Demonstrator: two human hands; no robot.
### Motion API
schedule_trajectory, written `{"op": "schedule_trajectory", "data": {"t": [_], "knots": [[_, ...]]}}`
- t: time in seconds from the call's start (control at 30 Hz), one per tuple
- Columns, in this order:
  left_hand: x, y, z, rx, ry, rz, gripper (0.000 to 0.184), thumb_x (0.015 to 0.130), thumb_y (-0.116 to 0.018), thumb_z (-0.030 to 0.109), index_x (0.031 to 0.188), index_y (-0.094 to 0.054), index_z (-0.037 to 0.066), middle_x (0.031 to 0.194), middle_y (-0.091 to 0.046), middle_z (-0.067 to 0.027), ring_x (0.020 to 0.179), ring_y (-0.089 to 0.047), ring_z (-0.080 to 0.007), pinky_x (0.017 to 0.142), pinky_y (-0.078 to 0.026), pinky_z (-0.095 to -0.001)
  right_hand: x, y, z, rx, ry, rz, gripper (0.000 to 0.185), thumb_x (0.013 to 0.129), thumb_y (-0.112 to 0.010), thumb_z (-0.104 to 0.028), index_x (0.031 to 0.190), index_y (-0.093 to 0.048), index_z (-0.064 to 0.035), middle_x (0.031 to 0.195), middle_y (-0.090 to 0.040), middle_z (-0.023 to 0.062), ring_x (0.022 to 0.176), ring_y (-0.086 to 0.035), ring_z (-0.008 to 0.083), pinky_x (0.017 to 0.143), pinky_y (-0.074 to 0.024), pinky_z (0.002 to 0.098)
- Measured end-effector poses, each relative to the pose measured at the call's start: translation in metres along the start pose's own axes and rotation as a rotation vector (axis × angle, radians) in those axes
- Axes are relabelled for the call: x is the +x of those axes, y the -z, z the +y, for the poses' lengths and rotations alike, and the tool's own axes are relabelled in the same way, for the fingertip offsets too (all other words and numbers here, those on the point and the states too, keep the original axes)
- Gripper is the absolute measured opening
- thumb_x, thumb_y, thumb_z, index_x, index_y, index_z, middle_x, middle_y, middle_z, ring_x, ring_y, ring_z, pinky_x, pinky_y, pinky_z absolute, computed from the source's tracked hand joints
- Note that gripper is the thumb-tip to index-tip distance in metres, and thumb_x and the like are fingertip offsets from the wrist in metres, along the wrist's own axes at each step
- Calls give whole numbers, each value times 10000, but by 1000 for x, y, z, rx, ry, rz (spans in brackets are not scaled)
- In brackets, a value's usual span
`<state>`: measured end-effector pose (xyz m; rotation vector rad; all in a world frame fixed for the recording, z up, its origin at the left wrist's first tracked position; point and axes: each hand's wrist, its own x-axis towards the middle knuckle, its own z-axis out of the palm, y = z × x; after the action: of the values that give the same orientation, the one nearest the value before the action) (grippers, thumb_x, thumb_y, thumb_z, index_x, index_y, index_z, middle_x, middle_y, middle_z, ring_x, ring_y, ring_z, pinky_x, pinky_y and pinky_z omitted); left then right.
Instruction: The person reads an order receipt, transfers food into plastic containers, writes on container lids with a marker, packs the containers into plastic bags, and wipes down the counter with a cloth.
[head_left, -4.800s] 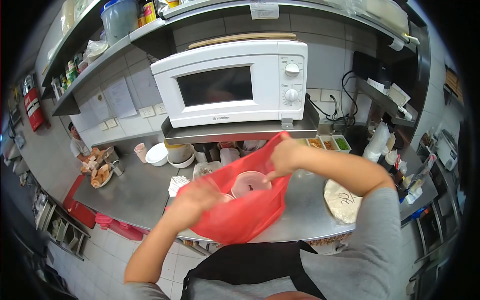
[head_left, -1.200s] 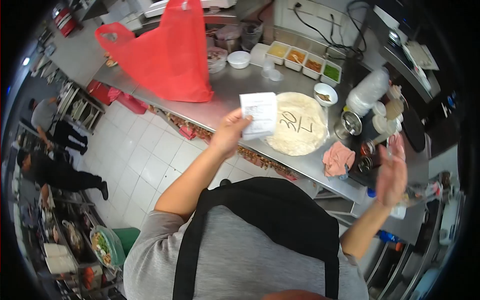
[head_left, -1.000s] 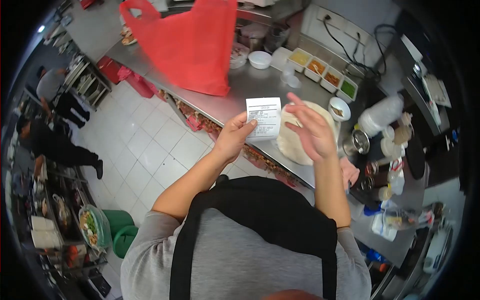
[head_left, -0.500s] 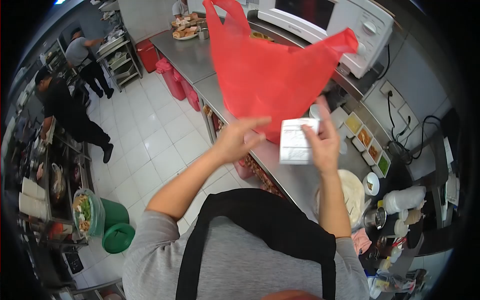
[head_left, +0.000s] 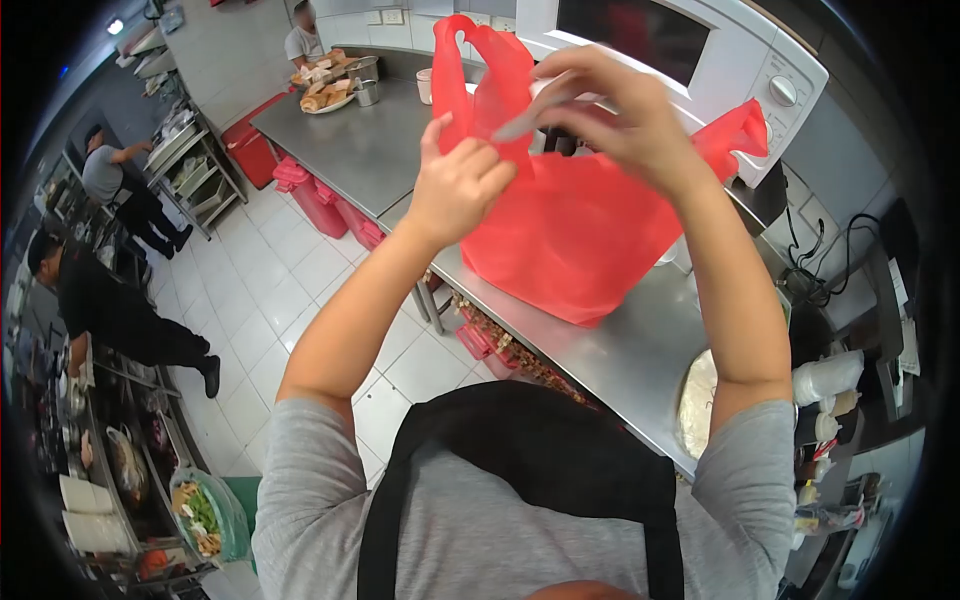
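Note:
A red carrier bag with loop handles stands upright on the steel counter in front of me. My left hand is at the bag's left handle, its fingers curled closed on the red material and the thumb raised. Above the bag's mouth is my right hand, blurred by motion, the fingers bent round a pale paper slip seen nearly edge-on. The bag's right handle sticks up beside the microwave, untouched. What lies inside the bag is hidden.
Behind the bag stands a white microwave. A plate of bread and metal cups sit at the counter's far end. A wrapped pale round item lies near my right arm. Two people work at the left; another sits at the back.
My right hand has carried the paper slip up and left over the bag's mouth. My left hand, spread before, has closed at the left handle. The view has shifted.

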<state>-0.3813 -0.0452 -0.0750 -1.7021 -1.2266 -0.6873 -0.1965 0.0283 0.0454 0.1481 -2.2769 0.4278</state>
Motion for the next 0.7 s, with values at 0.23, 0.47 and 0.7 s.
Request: {"op": "schedule_trajectory", "data": {"t": [0.23, 0.47, 0.7], "knots": [[-36, 11, 7, -119, -124, 103, 104, 681, -637, 156, 776, -623, 196, 688, -521, 63, 763, -567, -87, 919, -294, -472, 0, -69, 81, -137, -540, -845, 319, 685, -654, -40, 979, -536, -75, 843, -615, 82, 802, -622, 248, 637, -470, 367], [-38, 21, 8, -189, -111, 138, 120, 663, -617, 147, 760, -614, 216, 680, -500, 72, 749, -555, -79, 922, -261, -437, -5, -75, 143, -722, 28, -223, 373, 675, -681, -83, 1037, -592, -102, 907, -617, 87, 866, -613, 246, 741, -479, 366], [-35, 16, 3, -198, -136, 129, 193, 658, -620, 148, 823, -663, 237, 644, -467, 61, 693, -543, -85, 927, -264, -416, -32, -131, 167, 149, -616, -736, 251, 709, -694, -196, 923, -649, -72, 932, -646, 116, 872, -621, 234, 742, -500, 375]]}}
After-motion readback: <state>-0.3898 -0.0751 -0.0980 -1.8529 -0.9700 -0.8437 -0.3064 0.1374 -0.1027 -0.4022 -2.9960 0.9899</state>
